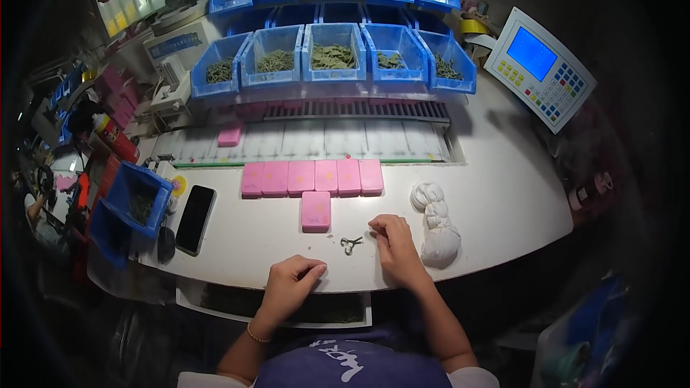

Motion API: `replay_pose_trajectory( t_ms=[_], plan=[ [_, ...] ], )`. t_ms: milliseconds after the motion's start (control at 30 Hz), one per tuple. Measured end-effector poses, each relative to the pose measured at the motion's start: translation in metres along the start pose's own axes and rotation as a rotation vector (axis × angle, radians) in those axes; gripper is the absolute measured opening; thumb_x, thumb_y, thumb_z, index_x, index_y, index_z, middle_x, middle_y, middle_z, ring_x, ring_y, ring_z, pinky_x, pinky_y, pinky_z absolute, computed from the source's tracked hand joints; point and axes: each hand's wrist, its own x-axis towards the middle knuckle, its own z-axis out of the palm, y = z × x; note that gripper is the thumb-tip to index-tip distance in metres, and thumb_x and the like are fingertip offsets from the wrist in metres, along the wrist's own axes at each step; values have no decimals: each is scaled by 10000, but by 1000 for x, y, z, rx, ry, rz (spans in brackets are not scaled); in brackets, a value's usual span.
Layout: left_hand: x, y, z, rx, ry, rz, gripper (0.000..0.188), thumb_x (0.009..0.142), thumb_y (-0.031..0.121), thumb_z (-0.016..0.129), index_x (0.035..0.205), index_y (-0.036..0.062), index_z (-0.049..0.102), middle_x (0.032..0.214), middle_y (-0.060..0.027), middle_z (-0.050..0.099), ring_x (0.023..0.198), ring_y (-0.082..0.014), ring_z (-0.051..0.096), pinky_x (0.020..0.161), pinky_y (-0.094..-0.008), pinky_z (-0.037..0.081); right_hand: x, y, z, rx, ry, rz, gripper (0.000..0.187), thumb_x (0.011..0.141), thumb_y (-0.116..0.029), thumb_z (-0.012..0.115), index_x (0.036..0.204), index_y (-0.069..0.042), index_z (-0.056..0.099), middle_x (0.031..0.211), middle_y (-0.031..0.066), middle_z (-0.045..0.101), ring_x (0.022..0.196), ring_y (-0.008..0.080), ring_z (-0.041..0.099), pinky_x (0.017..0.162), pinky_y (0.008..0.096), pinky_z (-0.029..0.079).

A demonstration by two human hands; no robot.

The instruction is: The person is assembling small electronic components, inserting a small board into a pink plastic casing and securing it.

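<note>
Curling the bare left grip (291, 278) narrow by the near edge of the white bench (237, 248), the bare right grip (395, 241) likewise; impossible to make out anything pinched in either. Just left of the right grip, small silver metal scissors (350, 244); right of it, a lumpy white bundle (438, 244). Beyond both grips, a pink rounded-rectangular block (315, 210).

Here's the white tabletop (241, 244), and across it runs a row of six pink blocks (302, 177), packed side by side! A lone pink block (315, 210) sits just in front of them. Small metal scissors (353, 243) lie near it; a bunched white bundle (436, 217) holds the right, a dark-screened phone (196, 220) the left.
</note>
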Motion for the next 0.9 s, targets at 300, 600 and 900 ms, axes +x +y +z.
replay_pose_trajectory(
  t_ms=[300,600,900],
  plan=[
    [6,-7,19,-125,-247,-131,203,913,163,682,1019,-1,736,803,-74,703,670,-108,626,612,-264,493,-8,1,0,-165,-40,-163,172,822,-97,681,986,-65,643,1034,114,610,1034,314,547,926,431,401],
    [-9,2,63,-855,-96,-326,343,995,226,602,1229,-23,638,692,25,549,535,-26,434,464,-185,326,-45,-56,17,-149,216,-335,279,797,-86,702,1053,-21,611,1011,107,609,949,295,595,845,393,498],
    [-2,11,37,-556,-49,-204,264,967,215,630,1070,-18,701,759,-26,655,554,-72,515,507,-218,431,-32,-61,19,-111,196,-442,262,731,1,709,982,-20,637,903,118,639,811,307,631,737,399,531]
  ],
)
